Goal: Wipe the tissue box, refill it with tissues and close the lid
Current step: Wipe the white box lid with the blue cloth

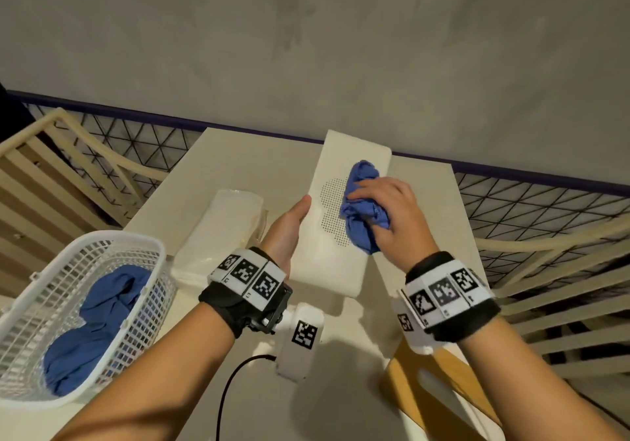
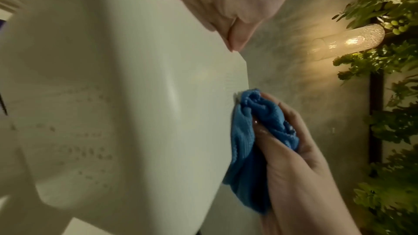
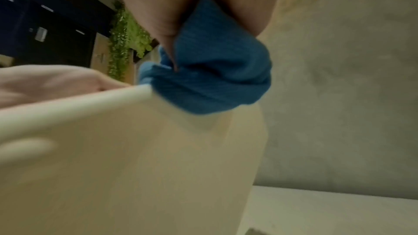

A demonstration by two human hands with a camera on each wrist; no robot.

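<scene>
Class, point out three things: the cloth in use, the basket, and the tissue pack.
cloth [image 1: 361, 209], head view, its bunched middle.
basket [image 1: 112, 236], head view, its far rim.
tissue pack [image 1: 218, 229], head view, its top face.

**Grey wall, cream furniture, one warm lamp**

A mottled grey plaster wall [image 1: 306, 48] fills the background, edged by a dark purple strip [image 1: 102, 110] above black triangular mesh [image 1: 531, 202]. Cream slatted frames [image 1: 44, 168] stand at both sides of a cream table [image 1: 211, 168]. On the wall a frosted tubular lamp [image 2: 348, 42] glows warm — green foliage [image 2: 389, 122] hangs around it.
</scene>
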